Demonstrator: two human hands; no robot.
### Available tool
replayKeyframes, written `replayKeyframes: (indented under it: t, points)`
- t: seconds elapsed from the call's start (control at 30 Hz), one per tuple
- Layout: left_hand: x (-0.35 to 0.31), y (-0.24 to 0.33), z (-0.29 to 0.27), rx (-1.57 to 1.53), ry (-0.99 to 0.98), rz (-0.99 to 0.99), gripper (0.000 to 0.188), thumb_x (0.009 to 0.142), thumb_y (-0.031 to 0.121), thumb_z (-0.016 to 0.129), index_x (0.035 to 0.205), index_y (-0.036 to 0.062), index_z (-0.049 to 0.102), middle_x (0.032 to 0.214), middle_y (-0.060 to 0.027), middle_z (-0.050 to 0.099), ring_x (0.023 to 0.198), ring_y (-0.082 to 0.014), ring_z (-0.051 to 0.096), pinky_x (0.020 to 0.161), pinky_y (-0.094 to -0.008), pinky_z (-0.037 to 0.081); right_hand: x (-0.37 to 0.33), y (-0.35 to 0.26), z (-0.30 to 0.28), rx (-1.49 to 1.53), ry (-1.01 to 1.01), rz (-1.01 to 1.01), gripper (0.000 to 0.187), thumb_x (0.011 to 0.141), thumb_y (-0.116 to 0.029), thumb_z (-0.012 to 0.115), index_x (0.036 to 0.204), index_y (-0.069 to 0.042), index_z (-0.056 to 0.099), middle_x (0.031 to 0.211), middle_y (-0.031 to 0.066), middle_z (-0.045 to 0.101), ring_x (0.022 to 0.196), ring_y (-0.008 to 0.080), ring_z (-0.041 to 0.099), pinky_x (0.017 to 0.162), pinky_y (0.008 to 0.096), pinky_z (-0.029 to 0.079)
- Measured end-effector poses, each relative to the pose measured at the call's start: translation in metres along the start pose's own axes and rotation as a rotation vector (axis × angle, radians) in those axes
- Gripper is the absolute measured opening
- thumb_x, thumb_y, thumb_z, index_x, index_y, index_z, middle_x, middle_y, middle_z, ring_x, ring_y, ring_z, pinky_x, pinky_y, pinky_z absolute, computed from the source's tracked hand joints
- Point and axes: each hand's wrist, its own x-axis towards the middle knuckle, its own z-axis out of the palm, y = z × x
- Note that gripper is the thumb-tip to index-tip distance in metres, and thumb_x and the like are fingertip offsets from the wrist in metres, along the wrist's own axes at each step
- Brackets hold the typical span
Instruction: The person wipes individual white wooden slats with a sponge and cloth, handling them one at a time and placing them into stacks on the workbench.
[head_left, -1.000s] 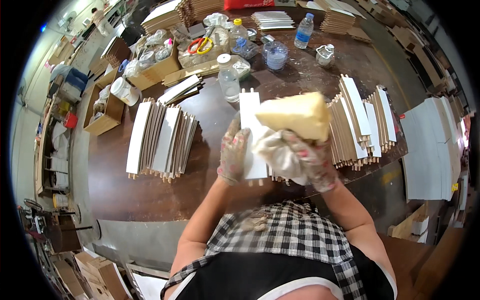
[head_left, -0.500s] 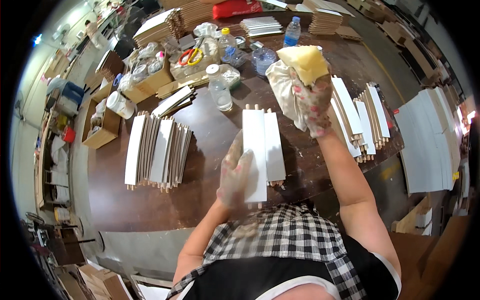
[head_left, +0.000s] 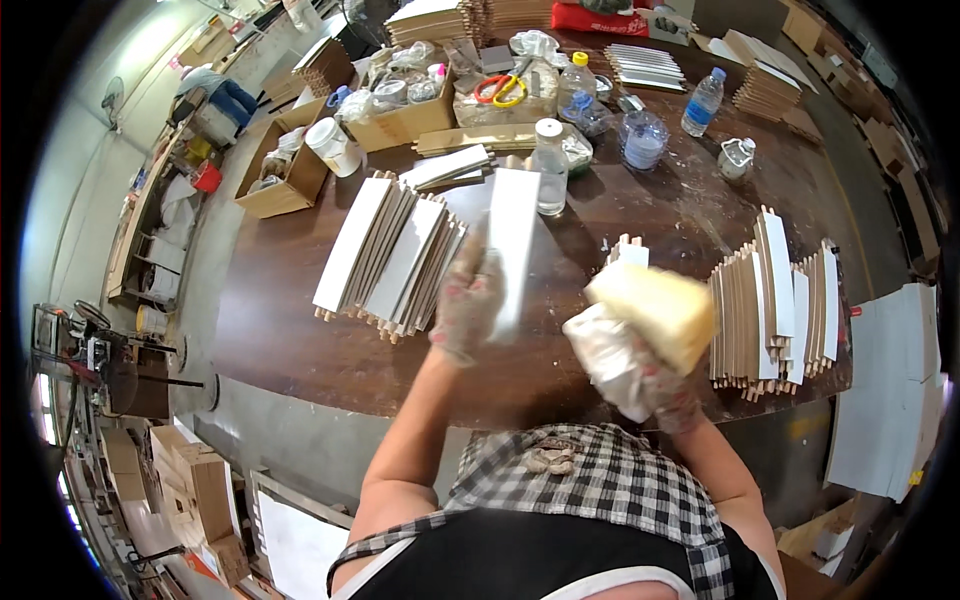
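While the gloved left hand (head_left: pixel 468 305), half curled, grips a flat white wood-pegged board (head_left: pixel 514 230), the right hand (head_left: pixel 674 398), clasping yellow foam block (head_left: pixel 655 312) and white cloth (head_left: pixel 608 355), should hang clear

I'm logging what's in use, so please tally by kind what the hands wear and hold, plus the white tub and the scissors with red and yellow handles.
Gloves: 2
White board, left hand: 1
Yellow block, right hand: 1
White cloth, right hand: 1
White tub: 1
Scissors: 1
Total: 7
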Motion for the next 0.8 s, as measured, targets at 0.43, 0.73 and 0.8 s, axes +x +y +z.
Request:
replayKeyframes:
  t: [0.43, 0.73, 0.8]
  points:
    - [0.033, -0.030, -0.087, 1.853, 0.168, 0.067, 0.054, 0.080, 0.035, 0.058, 0.120, 0.0012, 0.048, 0.112, -0.0140, 0.051, 0.102, -0.0296, 0.049, 0.080, -0.0397, 0.044, 0.014, -0.032, -0.019, 0.455, 0.484, 0.577, 0.034, 0.079, 0.001, 0.065, 0.110, 0.002, 0.053, 0.100, 0.0064, 0.061, 0.084, 0.0111, 0.060, 0.072, 0.0231, 0.049]
    - [0.024, -0.046, -0.052, 1.482, 0.255, 0.559, 0.045, 0.073, 0.010, 0.062, 0.117, 0.0125, 0.055, 0.112, -0.0104, 0.054, 0.101, -0.0308, 0.050, 0.083, -0.0422, 0.043, -0.023, 0.003, -0.064, 0.697, 0.785, 0.616, 0.031, 0.082, -0.003, 0.063, 0.111, 0.003, 0.054, 0.100, 0.0073, 0.061, 0.083, 0.0123, 0.059, 0.076, 0.0237, 0.049]
    - [0.017, -0.064, -0.011, 0.815, 0.008, 0.461, 0.032, 0.087, 0.014, 0.053, 0.118, 0.0024, 0.052, 0.105, -0.0153, 0.054, 0.096, -0.0250, 0.053, 0.083, -0.0383, 0.045, -0.022, 0.003, -0.063, 0.944, 0.755, 0.697, 0.029, 0.087, -0.011, 0.058, 0.111, 0.005, 0.054, 0.101, 0.0079, 0.060, 0.091, 0.0152, 0.059, 0.082, 0.0238, 0.048]
